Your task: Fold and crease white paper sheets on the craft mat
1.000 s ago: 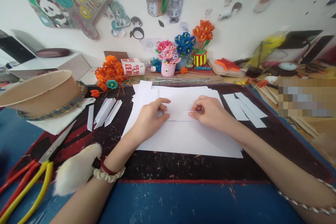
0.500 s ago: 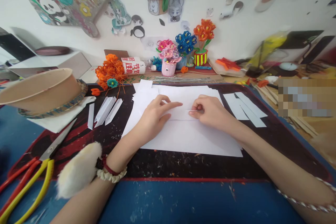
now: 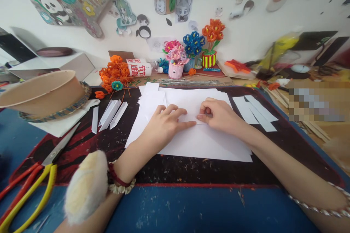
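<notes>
A stack of white paper (image 3: 207,145) lies on the dark mat in front of me. My left hand (image 3: 166,123) rests palm down on it, fingers spread, the thumb reaching toward my right hand. My right hand (image 3: 216,114) is closed in a pinch on the edge of a white paper strip (image 3: 201,122), which is partly hidden by the hands. Folded white strips (image 3: 109,114) lie on the mat to the left. Flat white strips (image 3: 258,113) lie to the right.
Red and yellow scissors (image 3: 49,169) lie at the left, near a round tan container (image 3: 41,89). Orange craft flowers (image 3: 115,72), a fallen white bottle (image 3: 140,69) and small flower pots (image 3: 175,70) line the back. Wooden sticks (image 3: 314,131) are at the right.
My left hand has moved slightly right and down, its fingers lowered onto the paper and its thumb closer to my right hand. The right hand stays pinched in nearly the same place.
</notes>
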`<state>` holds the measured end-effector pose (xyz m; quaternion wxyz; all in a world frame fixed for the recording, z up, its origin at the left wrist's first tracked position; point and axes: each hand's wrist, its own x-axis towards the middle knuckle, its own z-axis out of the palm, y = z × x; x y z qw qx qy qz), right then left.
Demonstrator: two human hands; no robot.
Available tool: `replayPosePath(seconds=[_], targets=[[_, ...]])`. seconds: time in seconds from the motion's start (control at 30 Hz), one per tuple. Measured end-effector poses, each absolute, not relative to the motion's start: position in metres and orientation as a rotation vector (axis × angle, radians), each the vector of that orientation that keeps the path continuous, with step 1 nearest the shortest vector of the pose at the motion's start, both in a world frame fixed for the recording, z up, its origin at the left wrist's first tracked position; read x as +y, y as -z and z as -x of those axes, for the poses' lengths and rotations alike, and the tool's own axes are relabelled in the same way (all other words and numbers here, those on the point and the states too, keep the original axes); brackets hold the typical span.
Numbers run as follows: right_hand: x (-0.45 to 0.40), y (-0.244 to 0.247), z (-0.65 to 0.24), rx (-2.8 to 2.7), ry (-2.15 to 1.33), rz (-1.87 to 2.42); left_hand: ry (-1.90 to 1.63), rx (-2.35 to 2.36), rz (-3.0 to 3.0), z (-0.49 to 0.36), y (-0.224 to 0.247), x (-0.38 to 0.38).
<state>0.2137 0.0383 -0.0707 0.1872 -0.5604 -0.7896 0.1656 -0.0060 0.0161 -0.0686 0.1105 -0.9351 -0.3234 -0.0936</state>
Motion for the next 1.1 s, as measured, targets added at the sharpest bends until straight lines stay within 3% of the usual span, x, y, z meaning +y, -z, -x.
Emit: replayPosePath(seconds=[0.77,1.1], targets=[[0.047,0.069,-0.215,-2.265,-0.492,1.609,0.039,-0.746,2.659,-0.010,0.051,0.008],[0.058,0.057,-0.223,-2.324,-0.801,1.620,0.020,-0.652,2.632,-0.011,0.048,0.011]])
